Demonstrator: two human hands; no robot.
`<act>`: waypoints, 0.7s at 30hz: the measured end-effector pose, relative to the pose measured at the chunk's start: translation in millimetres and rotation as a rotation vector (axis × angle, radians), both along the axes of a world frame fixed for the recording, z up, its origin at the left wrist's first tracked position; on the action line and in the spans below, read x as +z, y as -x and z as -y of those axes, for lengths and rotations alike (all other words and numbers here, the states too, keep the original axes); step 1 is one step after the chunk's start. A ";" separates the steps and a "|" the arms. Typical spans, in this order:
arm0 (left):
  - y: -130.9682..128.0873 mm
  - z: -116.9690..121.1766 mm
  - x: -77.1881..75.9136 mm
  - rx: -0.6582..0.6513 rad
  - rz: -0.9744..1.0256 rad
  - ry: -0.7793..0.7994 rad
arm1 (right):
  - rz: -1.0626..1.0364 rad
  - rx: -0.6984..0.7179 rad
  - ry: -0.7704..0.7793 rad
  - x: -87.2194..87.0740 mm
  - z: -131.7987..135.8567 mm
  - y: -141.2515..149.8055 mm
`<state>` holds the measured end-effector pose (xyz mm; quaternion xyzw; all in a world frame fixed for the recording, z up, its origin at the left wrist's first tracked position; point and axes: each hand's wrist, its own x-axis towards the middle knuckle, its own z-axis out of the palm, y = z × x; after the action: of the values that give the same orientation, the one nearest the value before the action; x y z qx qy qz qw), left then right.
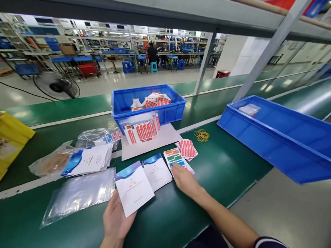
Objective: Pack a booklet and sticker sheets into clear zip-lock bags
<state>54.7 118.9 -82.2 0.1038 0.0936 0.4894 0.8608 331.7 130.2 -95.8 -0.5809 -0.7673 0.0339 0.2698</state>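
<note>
My left hand (118, 216) is closed on a white booklet (134, 188) with a blue band along its top, gripping it by the lower left edge. Just behind the booklet lies a stack of similar booklets (157, 172). My right hand (185, 179) rests its extended fingertips on a pile of sticker sheets (176, 157) with orange, green and blue blocks; its thumb is hidden. Red and white sticker sheets (187, 148) lie fanned beyond that pile. Left of the booklets are flat clear plastic bags (78, 193) and another booklet stack (89, 159).
A blue bin (148, 114) of printed sheets stands behind, with more red-striped sheets (145, 132) leaning on its front. Yellow rubber bands (201, 135) lie near a second blue bin (284, 142) at right. A yellow bin (7, 147) sits far left. Metal posts rise behind.
</note>
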 end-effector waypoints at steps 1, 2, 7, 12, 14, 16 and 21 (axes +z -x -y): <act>-1.0 1.6 0.4 0.029 -0.051 0.023 | -0.023 -0.012 -0.032 4.5 -0.2 -1.3; -2.8 3.2 1.4 0.068 -0.107 0.047 | -0.054 -0.035 -0.074 10.2 0.0 -1.1; -21.9 9.0 8.0 0.107 -0.322 0.198 | -0.200 0.058 -0.279 45.8 18.7 38.1; -34.7 8.9 5.7 0.160 -0.550 0.384 | -0.158 0.493 -0.131 56.9 35.9 76.8; -33.7 7.6 6.1 0.194 -0.628 0.409 | -0.138 0.398 -0.161 53.9 23.7 55.7; -31.0 6.5 9.0 0.211 -0.672 0.429 | -0.059 0.203 -0.177 48.8 4.4 13.1; -28.0 7.4 17.4 0.216 -0.714 0.500 | 0.290 -0.036 0.072 26.6 -37.1 -97.8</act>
<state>82.7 111.5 -64.8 0.0447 0.5104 0.4723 0.7172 429.5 167.3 -69.2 -0.6026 -0.7859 -0.0278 0.1356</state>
